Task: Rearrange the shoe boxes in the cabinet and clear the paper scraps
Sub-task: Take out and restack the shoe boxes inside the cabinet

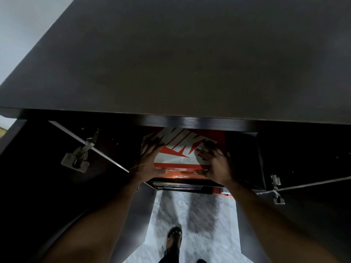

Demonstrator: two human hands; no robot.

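Left hand (pixel 150 161) and right hand (pixel 215 162) grip the near end of the orange shoe box (pixel 182 149) in the cabinet (pixel 171 63).

Both bare arms reach forward and draw together, the left forearm (pixel 106 215) coming in from the lower left and the right forearm (pixel 266 215) from the lower right. The left hand (pixel 147 162) grips the near left corner of the shoe box (pixel 178 149), fingers spread flat over the lid and thumb on the front face. The right hand (pixel 214 164) grips the near right corner the same way, fingers bent over the lid and thumb pressed to the front face; one sandalled foot (pixel 173 238) shows below, between the arms.
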